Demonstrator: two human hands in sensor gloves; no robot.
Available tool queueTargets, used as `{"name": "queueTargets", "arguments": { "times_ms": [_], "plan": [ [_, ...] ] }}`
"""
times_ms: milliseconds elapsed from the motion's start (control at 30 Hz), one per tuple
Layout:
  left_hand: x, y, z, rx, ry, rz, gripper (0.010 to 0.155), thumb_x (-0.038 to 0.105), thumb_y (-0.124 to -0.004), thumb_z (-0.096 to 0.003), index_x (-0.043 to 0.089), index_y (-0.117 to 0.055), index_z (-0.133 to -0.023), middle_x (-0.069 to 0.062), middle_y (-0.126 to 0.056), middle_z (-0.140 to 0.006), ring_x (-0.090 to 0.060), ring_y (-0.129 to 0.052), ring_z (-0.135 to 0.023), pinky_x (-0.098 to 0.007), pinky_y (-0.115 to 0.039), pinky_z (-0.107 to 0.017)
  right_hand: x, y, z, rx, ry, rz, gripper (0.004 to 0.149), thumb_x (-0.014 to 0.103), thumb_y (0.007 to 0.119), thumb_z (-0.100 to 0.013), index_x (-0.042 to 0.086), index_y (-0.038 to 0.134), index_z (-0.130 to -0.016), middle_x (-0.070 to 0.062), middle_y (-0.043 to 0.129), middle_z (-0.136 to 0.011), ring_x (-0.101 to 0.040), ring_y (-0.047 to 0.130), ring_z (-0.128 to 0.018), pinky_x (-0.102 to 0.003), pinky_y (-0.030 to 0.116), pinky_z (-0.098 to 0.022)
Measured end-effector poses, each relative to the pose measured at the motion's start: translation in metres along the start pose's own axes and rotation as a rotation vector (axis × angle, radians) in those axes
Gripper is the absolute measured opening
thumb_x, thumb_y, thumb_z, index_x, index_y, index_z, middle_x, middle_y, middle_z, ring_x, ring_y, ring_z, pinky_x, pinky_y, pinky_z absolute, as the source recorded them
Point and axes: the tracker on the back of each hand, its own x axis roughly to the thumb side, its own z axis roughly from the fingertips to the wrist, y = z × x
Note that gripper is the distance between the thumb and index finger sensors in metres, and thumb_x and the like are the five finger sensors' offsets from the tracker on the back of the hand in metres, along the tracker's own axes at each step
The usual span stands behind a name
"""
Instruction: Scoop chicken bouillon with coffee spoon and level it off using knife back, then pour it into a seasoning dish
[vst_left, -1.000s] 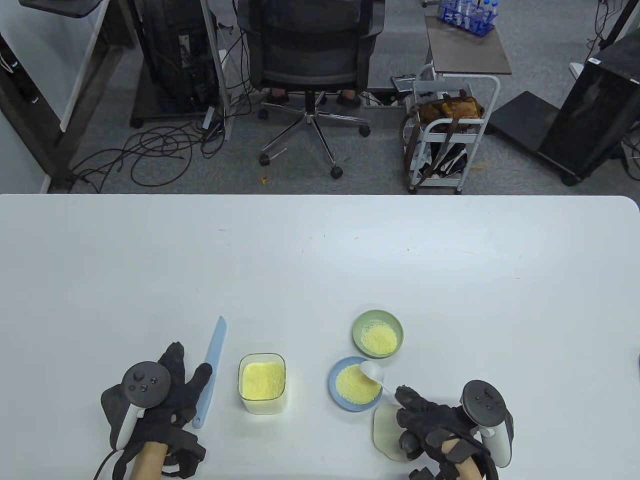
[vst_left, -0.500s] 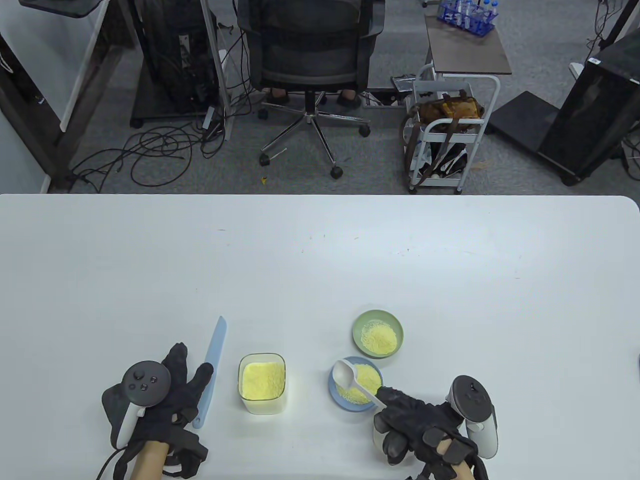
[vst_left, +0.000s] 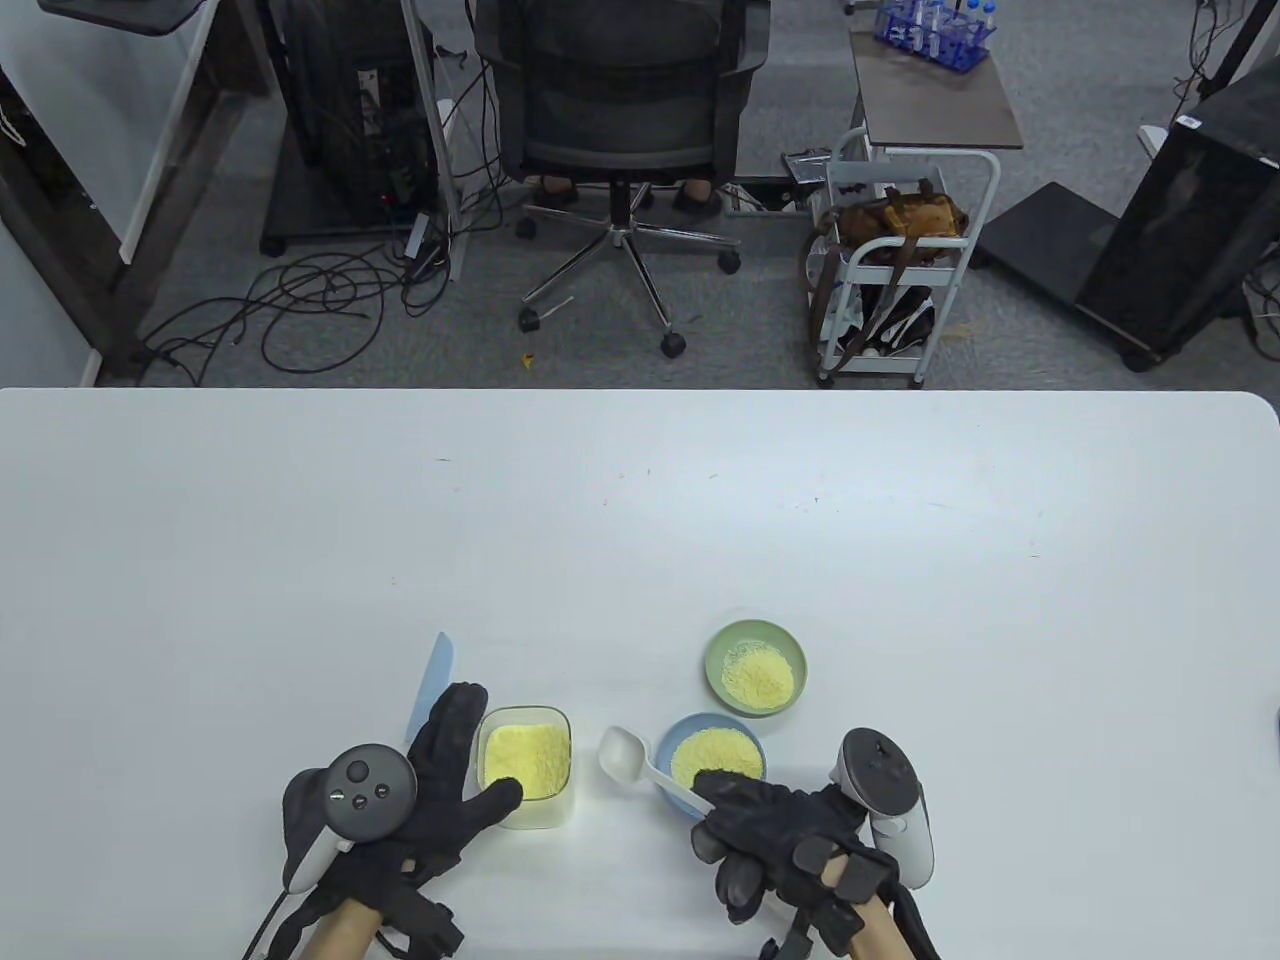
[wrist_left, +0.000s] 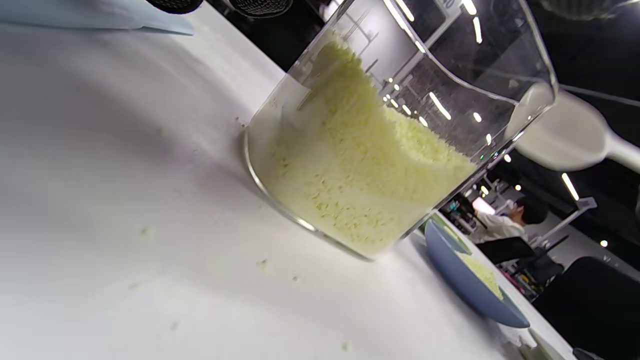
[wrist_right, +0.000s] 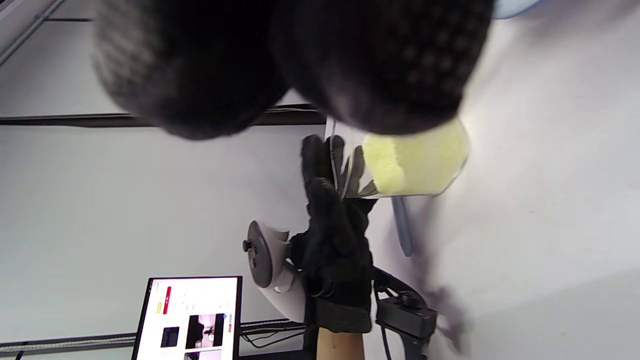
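The right hand (vst_left: 790, 835) has carried the white plastic coffee spoon (vst_left: 640, 765) away from the shallow blue seasoning dish (vst_left: 712, 765). Half a second ago the spoon bowl hung over the yellow granules in that dish; now it is empty and hovers between the dish and the clear square plastic container of yellow chicken bouillon (vst_left: 524, 765), close to the near edge of the bench (vst_left: 640, 520). The fingers (vst_left: 735, 795) of this hand are closed around the spoon handle.

The left hand (vst_left: 420, 810) has also moved. Earlier it lay beside the pale blue plastic knife (vst_left: 432, 678), which rests on the bench left of the container. Now it has come to the right, and its fingers (vst_left: 495, 797) are spread and fairly straight. The thumb touches the near left side of the container and the other fingers lie along its left side. I judge that it is steadying the container, not gripping it; the right wrist view shows the glove against the wall, but the contact is blurred.

The small green dish (vst_left: 755, 668), further from the near edge, holds granules too. So one pour seems finished and a new scoop is being prepared. The knife is free, so levelling will need the left hand to return to it.
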Motion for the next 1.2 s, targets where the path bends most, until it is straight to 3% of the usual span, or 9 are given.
{"name": "queueTargets", "arguments": {
  "times_ms": [133,467,800,867,933,1067,1200],
  "plan": [
    [-0.002,0.0,0.0,-0.002,0.0,0.015,0.093,0.075,-0.067,-0.0377,0.034,-0.026,-0.111,-0.007,-0.033,-0.122,-0.035,-0.047,-0.114,-0.061,-0.047,-0.075,0.022,0.014,-0.025,0.027,0.035,0.133,0.047,0.02,0.069,-0.047,-0.004,0.051,-0.083,-0.029,0.072,-0.059,-0.003,0.093,-0.024,-0.025,0.087,-0.012],
    [-0.002,0.0,0.0,-0.014,0.005,0.014,0.094,0.076,-0.066,-0.0371,0.035,-0.026,-0.111,-0.009,-0.036,-0.121,-0.036,-0.048,-0.113,-0.061,-0.047,-0.075,0.049,0.045,-0.093,-0.059,0.186,0.66,0.041,0.012,0.078,-0.037,-0.001,0.07,-0.075,-0.035,0.072,-0.055,-0.013,0.091,-0.016,-0.034,0.081,-0.007],
    [-0.003,0.0,-0.001,-0.02,0.007,0.022,0.094,0.075,-0.067,-0.0371,0.035,-0.025,-0.111,-0.01,-0.039,-0.12,-0.036,-0.049,-0.112,-0.061,-0.048,-0.075,0.058,0.069,-0.115,-0.001,0.324,0.758,0.041,0.005,0.081,-0.031,-0.01,0.074,-0.069,-0.039,0.076,-0.047,-0.007,0.088,0.001,-0.029,0.081,0.009],
    [-0.003,0.0,-0.001,-0.019,0.007,0.014,0.093,0.075,-0.066,-0.0373,0.035,-0.025,-0.111,-0.01,-0.039,-0.12,-0.036,-0.049,-0.112,-0.061,-0.048,-0.075,0.056,0.074,-0.119,0.1,0.367,0.724,0.041,0.005,0.079,-0.032,-0.012,0.071,-0.069,-0.038,0.077,-0.045,-0.003,0.087,0.002,-0.026,0.081,0.011],
    [-0.003,0.0,-0.001,-0.018,0.008,0.011,0.094,0.075,-0.066,-0.0372,0.035,-0.025,-0.111,-0.011,-0.04,-0.12,-0.036,-0.05,-0.112,-0.061,-0.048,-0.075,0.052,0.074,-0.119,0.097,0.366,0.679,0.041,0.006,0.078,-0.034,-0.013,0.07,-0.069,-0.038,0.08,-0.042,0.0,0.087,0.003,-0.025,0.082,0.013],
    [-0.003,0.0,-0.001,-0.022,0.01,0.013,0.094,0.075,-0.067,-0.0369,0.035,-0.025,-0.111,-0.011,-0.04,-0.12,-0.036,-0.049,-0.112,-0.061,-0.048,-0.074,0.034,0.066,-0.118,0.204,0.394,0.456,0.041,0.009,0.073,-0.04,-0.015,0.061,-0.071,-0.035,0.082,-0.041,0.005,0.089,-0.001,-0.022,0.087,0.01],
    [-0.004,0.0,-0.001,-0.02,0.012,0.011,0.094,0.076,-0.067,-0.0368,0.036,-0.025,-0.111,-0.011,-0.04,-0.12,-0.036,-0.049,-0.112,-0.061,-0.048,-0.074,0.013,0.057,-0.109,0.184,0.354,0.176,0.039,0.008,0.07,-0.043,-0.014,0.055,-0.072,-0.036,0.081,-0.041,0.005,0.091,-0.004,-0.023,0.089,0.007]
  ]
}}
